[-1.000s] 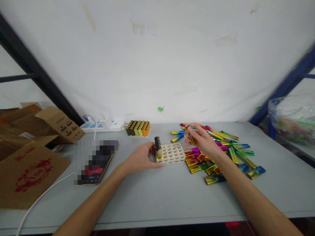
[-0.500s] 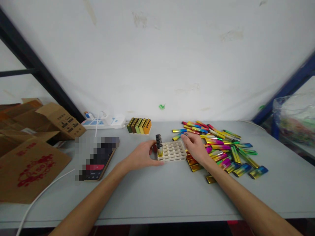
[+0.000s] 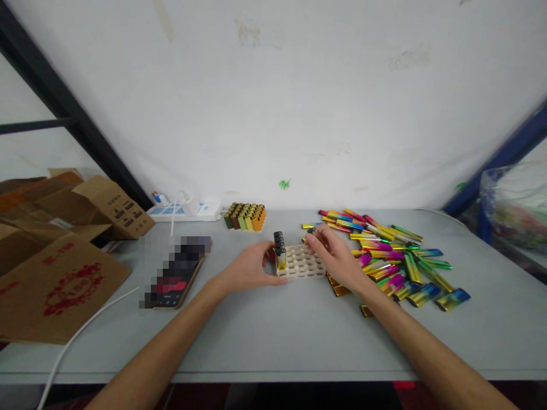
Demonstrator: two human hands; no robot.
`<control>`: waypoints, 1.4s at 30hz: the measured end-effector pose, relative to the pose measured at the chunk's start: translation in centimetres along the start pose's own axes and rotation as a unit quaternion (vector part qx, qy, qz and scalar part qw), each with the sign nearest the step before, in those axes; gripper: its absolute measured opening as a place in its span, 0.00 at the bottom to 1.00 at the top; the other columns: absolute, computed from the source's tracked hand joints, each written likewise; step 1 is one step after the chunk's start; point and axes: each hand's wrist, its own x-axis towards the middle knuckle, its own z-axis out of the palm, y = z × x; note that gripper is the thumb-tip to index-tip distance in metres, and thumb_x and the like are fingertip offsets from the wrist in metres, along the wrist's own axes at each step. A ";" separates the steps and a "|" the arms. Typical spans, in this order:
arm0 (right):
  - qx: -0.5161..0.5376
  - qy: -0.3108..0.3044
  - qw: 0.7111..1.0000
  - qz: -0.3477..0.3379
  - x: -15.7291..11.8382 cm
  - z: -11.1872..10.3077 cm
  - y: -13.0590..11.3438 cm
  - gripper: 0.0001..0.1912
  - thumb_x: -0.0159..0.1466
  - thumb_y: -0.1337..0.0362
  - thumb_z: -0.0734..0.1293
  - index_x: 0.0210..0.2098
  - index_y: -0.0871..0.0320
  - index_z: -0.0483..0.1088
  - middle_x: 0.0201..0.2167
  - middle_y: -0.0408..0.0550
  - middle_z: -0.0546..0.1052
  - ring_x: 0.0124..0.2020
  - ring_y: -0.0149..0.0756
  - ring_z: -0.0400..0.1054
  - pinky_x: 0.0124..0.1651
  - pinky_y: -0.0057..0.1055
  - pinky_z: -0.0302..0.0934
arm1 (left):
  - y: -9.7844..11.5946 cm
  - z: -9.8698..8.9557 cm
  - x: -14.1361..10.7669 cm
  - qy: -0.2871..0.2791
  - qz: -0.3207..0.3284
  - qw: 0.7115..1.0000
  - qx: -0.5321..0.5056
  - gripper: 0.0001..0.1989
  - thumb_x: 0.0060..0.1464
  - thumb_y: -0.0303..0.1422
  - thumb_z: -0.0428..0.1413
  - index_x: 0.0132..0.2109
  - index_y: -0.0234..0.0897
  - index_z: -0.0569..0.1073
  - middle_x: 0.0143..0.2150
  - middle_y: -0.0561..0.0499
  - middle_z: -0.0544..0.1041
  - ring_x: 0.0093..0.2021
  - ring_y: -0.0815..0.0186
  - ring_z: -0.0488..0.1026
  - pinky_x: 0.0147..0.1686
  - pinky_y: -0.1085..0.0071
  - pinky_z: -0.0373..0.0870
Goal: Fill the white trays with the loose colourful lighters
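A white tray [image 3: 302, 269] with rows of slots lies on the table between my hands. Along its left edge stands a row of several lighters [image 3: 280, 252] with black tops. My left hand [image 3: 252, 266] grips the tray's left end, its thumb along the near corner and its fingers behind the lighters. Over the tray's far right part, my right hand [image 3: 333, 250] pinches a lighter [image 3: 313, 230]; its dark top shows, while the fingers hide most of its body. To the right of that hand lies a loose pile of shiny multicoloured lighters [image 3: 380, 247].
A filled block of lighters [image 3: 245, 217] stands near the wall, beside a white power strip [image 3: 194, 210]. On the left are a phone [image 3: 182, 276], a white cable [image 3: 88, 324] and cardboard boxes [image 3: 81, 285]. A clear plastic bag [image 3: 517, 210] is at far right.
My right hand has moved left from the pile's edge to over the tray, carrying a lighter. My left hand keeps its grip on the tray. The whole view has shifted slightly.
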 end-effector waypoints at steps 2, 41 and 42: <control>-0.036 0.010 0.998 -0.058 0.0 -0.1 -0.6 0.19 0.75 0.46 0.63 0.41 0.54 0.71 0.39 0.50 0.75 0.42 0.42 0.69 0.44 0.36 0.64 | 0.1 0.0 0.0 -0.001 -0.002 1.000 -0.005 0.29 0.43 0.51 0.72 0.45 0.35 0.77 0.38 0.49 0.78 0.36 0.59 0.73 0.35 0.66 0.67; -0.317 -0.195 0.919 -0.132 0.2 2.7 -3.1 0.17 0.76 0.50 0.66 0.39 0.57 0.72 0.33 0.50 0.80 0.35 0.42 0.76 0.40 0.35 0.59 | 0.5 -0.1 -0.1 -0.009 0.009 0.998 -0.060 0.24 0.45 0.46 0.71 0.44 0.36 0.77 0.37 0.51 0.80 0.36 0.60 0.73 0.35 0.67 0.67; -0.300 -0.196 0.923 -0.138 0.2 2.4 -3.1 0.18 0.75 0.49 0.67 0.38 0.56 0.72 0.33 0.49 0.80 0.35 0.41 0.75 0.40 0.34 0.59 | 0.5 -0.1 -0.1 -0.008 0.009 0.999 -0.053 0.24 0.45 0.47 0.71 0.44 0.36 0.77 0.37 0.50 0.80 0.36 0.60 0.73 0.35 0.67 0.67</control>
